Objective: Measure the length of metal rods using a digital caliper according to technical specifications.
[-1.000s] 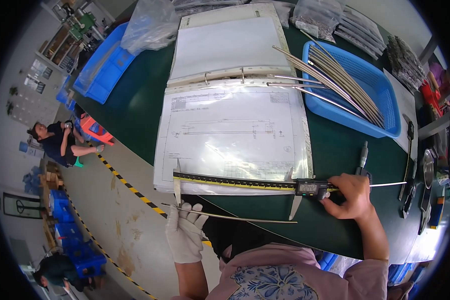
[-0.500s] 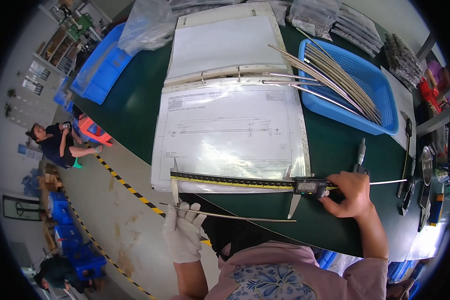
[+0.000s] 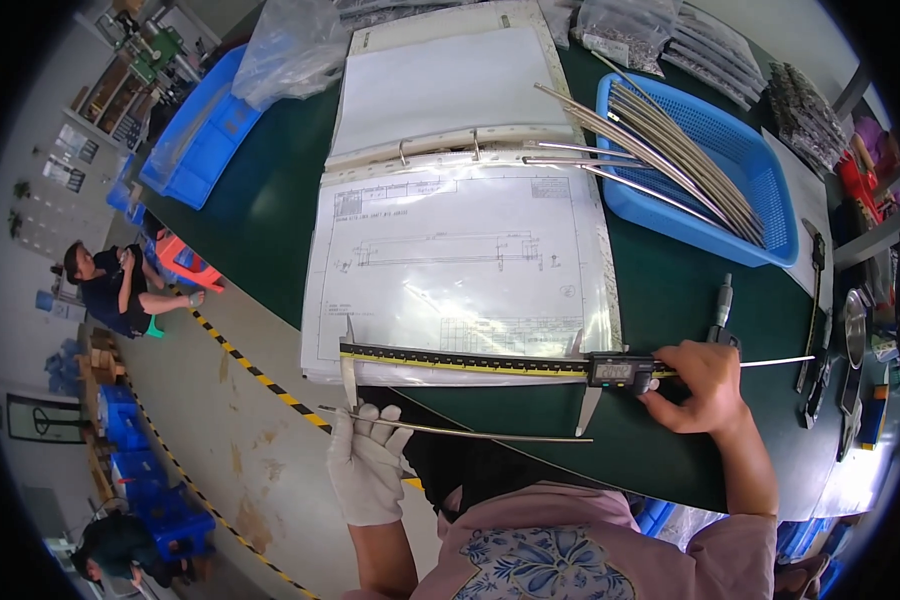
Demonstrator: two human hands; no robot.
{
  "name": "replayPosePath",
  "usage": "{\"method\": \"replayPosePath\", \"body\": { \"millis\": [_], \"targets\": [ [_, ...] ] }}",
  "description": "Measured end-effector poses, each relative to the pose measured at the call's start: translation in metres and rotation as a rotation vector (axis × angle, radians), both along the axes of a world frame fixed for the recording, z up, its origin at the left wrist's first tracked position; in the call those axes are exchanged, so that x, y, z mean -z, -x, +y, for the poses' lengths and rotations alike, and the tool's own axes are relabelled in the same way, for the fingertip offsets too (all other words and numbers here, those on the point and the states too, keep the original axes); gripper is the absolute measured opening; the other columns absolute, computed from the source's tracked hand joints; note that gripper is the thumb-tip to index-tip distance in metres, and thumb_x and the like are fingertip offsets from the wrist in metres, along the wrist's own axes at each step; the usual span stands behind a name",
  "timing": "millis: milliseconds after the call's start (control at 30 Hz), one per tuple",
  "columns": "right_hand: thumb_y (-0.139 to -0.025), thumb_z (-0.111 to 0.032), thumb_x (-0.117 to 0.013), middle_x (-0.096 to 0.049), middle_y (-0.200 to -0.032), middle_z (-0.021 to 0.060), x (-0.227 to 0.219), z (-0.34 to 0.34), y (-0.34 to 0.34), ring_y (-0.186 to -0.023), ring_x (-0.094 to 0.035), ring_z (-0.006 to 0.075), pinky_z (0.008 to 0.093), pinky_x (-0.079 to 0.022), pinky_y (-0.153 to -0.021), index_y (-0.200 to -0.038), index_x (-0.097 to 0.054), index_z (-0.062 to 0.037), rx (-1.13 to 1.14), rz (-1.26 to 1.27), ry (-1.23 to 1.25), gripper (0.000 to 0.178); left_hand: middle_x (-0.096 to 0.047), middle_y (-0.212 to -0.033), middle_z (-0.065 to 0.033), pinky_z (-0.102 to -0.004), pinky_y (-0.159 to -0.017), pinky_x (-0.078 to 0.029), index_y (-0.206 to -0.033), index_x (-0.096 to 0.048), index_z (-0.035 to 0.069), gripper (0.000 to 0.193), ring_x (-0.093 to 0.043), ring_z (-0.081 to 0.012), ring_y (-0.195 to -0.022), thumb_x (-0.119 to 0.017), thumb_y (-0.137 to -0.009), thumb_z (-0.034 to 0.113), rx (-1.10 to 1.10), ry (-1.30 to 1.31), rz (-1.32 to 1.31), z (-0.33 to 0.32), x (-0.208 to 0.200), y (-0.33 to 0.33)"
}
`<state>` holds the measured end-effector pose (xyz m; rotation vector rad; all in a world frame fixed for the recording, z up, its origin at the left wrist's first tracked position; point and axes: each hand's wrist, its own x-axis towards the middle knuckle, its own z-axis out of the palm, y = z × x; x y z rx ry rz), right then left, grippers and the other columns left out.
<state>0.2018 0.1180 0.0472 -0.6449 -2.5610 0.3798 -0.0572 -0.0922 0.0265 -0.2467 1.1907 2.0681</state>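
My right hand [image 3: 705, 388], bare, is closed around the slider end of a long digital caliper [image 3: 470, 362]. The caliper's jaws are spread wide, and its beam lies across the lower edge of a drawing in a ring binder [image 3: 450, 260]. In a white glove, my left hand [image 3: 367, 468] pinches a thin metal rod [image 3: 500, 436] near its left end, by the caliper's left jaw. Running below the beam, the rod reaches to the right jaw's tip, where I cannot tell whether they touch.
A blue basket [image 3: 785, 215] of several metal rods [image 3: 685, 160] stands at the far right, some rods overhanging the binder. Nearer is a micrometer [image 3: 722, 310]. A blue bin [image 3: 195, 150] with clear plastic sits far left. Two people are left of the green table [image 3: 660, 450].
My hands, the caliper and the rod stay practically still. The seated person's head at the left has shifted slightly.
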Motion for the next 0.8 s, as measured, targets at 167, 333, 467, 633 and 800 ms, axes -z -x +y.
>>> {"method": "replayPosePath", "body": {
  "millis": [167,333,467,633,800],
  "targets": [
    [-0.058,-0.025,-0.07,-0.053,-0.057,0.0057,0.001,0.0,-0.002,-0.046,-0.052,0.0224,0.03,-0.039,-0.041,-0.076,-0.059,-0.0045,0.023,-0.009,0.012,0.029,-0.055,-0.085,-0.0079,-0.0354,-0.065,-0.055,-0.094,-0.05,0.001,0.027,-0.058,-0.0236,-0.086,-0.04,-0.092,0.027,0.018,-0.042,-0.008,-0.005,0.009,0.002],
    [-0.058,-0.025,-0.07,-0.051,-0.057,0.0046,-0.003,0.002,0.004,-0.045,-0.052,0.0215,0.0302,-0.039,-0.039,-0.078,-0.059,-0.005,-0.037,0.007,-0.018,0.03,-0.055,-0.086,-0.0064,-0.0319,-0.062,-0.056,-0.093,-0.05,0.002,0.025,-0.058,-0.0214,-0.085,-0.044,-0.09,0.026,0.008,-0.055,0.018,-0.012,0.005,0.006],
    [-0.058,-0.025,-0.07,-0.05,-0.056,0.004,-0.001,0.002,0.004,-0.044,-0.051,0.0214,0.0305,-0.039,-0.039,-0.078,-0.059,-0.0056,-0.025,0.02,-0.02,0.03,-0.057,-0.084,-0.0068,-0.0287,-0.062,-0.057,-0.086,-0.052,0.002,0.023,-0.06,-0.0164,-0.082,-0.043,-0.091,0.023,0.007,0.015,0.062,-0.006,0.003,0.006],
    [-0.063,-0.026,-0.069,-0.05,-0.058,0.0045,-0.002,0.004,0.0,-0.048,-0.052,0.0213,0.0306,-0.04,-0.041,-0.082,-0.058,-0.0053,-0.049,-0.017,-0.03,0.03,-0.057,-0.083,-0.0065,-0.0288,-0.061,-0.057,-0.087,-0.052,0.002,0.022,-0.06,-0.0163,-0.082,-0.044,-0.091,0.023,0.042,-0.01,0.069,-0.007,0.005,0.01],
    [-0.074,-0.027,-0.062,-0.051,-0.066,0.006,0.0,0.009,0.002,-0.052,-0.054,0.0225,0.0321,-0.042,-0.044,-0.09,-0.055,-0.0038,-0.071,-0.038,-0.015,0.029,-0.056,-0.086,-0.0076,-0.0289,-0.059,-0.058,-0.094,-0.05,0.002,0.021,-0.057,-0.0158,-0.087,-0.042,-0.091,0.021,-0.013,-0.038,0.155,-0.005,-0.006,0.011]
  ]
}}
